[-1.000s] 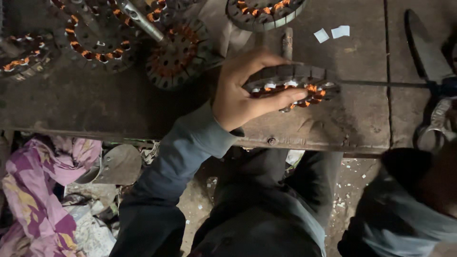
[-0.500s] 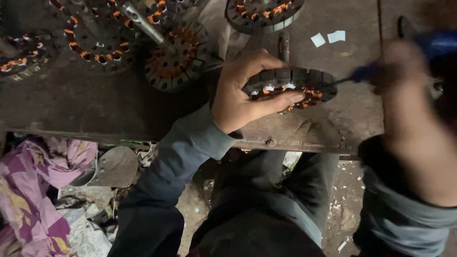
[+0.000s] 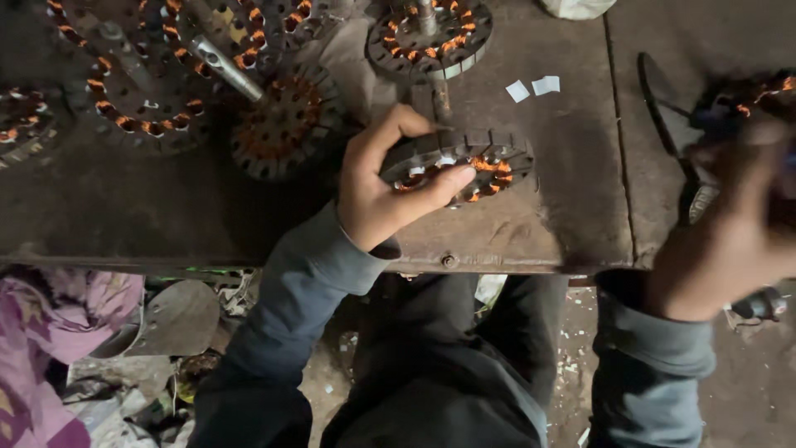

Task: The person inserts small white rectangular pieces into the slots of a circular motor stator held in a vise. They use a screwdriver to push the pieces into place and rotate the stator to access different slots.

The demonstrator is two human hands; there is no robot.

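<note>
Motor stator (image 3: 460,166), a flat dark metal ring with orange copper windings around its inside, lies near the front edge of the worn metal surface (image 3: 531,224) directly before you. Your left hand (image 3: 385,187) grips its left side: the thumb hooks over the far rim and the fingers (image 3: 435,187) stretch across the top of the windings, so the hand is closed on the ring and pins it flat.

Your right hand (image 3: 730,224) is off to the right, raised toward the camera and blurred. It looks curled, but you cannot tell from this view whether it holds anything. Just beyond it sits a dark blade-shaped tool (image 3: 663,116), and a bit of copper winding (image 3: 759,91) shows above the knuckles.

Farther back on the surface, a second stator with a shaft (image 3: 429,33) stands just behind the one you hold. To its left lie a rust-coloured toothed core (image 3: 278,124) and a larger wound ring (image 3: 141,91), with a shiny metal rod (image 3: 224,66) lying between them. Two small white paper scraps (image 3: 532,87) rest to the right of the back stator.

Below the surface edge you see your grey sleeves and dark trousers, and at lower left a pink patterned cloth (image 3: 41,332) among scrap on the floor.
</note>
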